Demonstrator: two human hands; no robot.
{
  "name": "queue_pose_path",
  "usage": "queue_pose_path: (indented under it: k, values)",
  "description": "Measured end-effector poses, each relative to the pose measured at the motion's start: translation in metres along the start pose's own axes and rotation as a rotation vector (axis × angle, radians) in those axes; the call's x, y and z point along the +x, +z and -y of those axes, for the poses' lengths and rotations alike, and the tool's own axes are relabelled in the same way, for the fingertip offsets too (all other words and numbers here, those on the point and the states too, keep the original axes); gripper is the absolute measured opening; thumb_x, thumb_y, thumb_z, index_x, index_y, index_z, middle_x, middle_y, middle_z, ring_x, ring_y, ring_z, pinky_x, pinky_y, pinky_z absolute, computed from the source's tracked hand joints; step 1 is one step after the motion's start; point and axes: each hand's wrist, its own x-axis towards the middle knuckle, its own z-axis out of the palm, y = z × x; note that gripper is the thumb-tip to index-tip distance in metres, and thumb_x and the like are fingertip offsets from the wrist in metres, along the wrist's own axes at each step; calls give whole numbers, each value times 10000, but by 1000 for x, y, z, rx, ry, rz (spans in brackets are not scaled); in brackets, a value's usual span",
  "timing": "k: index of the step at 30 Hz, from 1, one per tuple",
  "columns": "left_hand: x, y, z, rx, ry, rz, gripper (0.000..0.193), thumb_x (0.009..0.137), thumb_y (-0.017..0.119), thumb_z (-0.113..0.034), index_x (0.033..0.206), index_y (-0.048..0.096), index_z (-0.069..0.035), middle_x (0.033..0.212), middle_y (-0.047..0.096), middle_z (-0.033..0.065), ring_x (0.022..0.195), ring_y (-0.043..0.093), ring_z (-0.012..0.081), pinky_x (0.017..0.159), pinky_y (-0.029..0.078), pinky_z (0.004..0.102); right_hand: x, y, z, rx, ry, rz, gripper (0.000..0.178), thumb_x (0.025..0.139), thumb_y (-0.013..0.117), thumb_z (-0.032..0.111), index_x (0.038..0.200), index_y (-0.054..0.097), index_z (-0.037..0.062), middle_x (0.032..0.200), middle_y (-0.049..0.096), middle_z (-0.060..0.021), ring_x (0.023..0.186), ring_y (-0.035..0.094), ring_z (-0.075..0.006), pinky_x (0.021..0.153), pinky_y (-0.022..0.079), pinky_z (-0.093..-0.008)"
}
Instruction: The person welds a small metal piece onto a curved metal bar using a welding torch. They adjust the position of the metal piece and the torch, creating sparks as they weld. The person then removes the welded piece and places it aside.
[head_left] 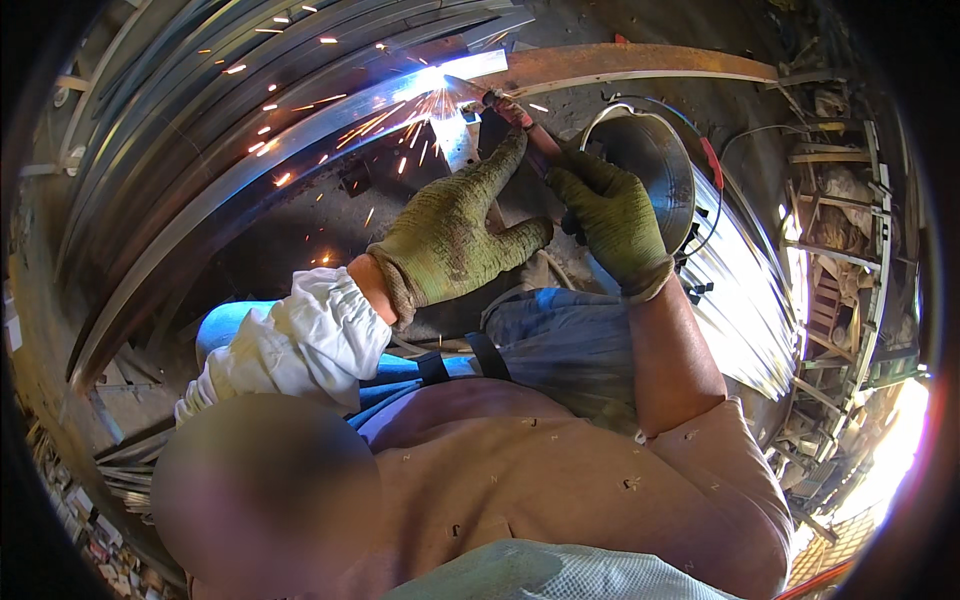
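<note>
My right hand (615, 218), in a worn green-yellow work glove, grips the handle of a welding electrode holder (542, 146) with a reddish head. From that head a thin rod runs up to a blazing white-blue arc on a long steel bar (350, 108), throwing orange sparks to the left and downward. My left hand (455, 235), gloved alike, has its index finger stretched along the near side of the holder and its thumb spread apart; whether the fingertip touches the holder I cannot tell. Below the arc, a short brightly lit metal piece (456, 140) meets the bar.
A rusty brown beam (640, 62) continues right of the arc. Beside my right hand stands a round dark bucket-like vessel (655, 165), with a cable curving around it. Long metal strips (190, 130) lie at the left, and shiny ones (745, 300) at the right. A cluttered rack (840, 240) stands far right.
</note>
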Motion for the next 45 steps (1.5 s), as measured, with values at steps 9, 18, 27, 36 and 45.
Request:
queue_pose_path:
  k: [9,18,27,36,45]
  values:
    - [3,-8,-10,-10,-110,134,955,962,875,-273,1741,358,-78,1546,625,298,1398,682,349,1063,585,412,-2,-1,2,69,88,-19,373,1104,730,238,1424,746,46,997,729,22,773,602,-49,666,476,-231]
    - [0,-1,2,-19,-12,52,931,952,843,-363,1694,389,-30,1253,735,326,915,799,404,905,633,468,-1,-2,2,53,39,22,367,1123,697,186,1455,731,33,1228,783,-30,1036,670,-81,903,552,-263]
    - [3,-7,-17,-86,-209,150,962,969,875,-253,1761,342,-133,1009,772,137,835,753,237,791,600,385,1,0,2,-25,61,-37,372,1106,720,233,1413,746,25,1006,733,5,802,621,-71,710,480,-248]
    - [0,2,-4,-30,-87,84,890,957,837,-326,1703,396,-121,979,782,216,837,799,337,792,639,452,4,-9,-11,39,47,-11,329,1089,724,171,1372,754,5,1076,775,-55,865,684,-87,736,539,-235]
    - [1,-2,-7,-9,-132,132,924,946,821,-340,1704,366,-71,930,787,204,821,790,360,798,629,469,3,1,-8,-76,69,-98,309,1090,726,225,1329,785,39,880,706,2,661,570,-59,589,443,-235]
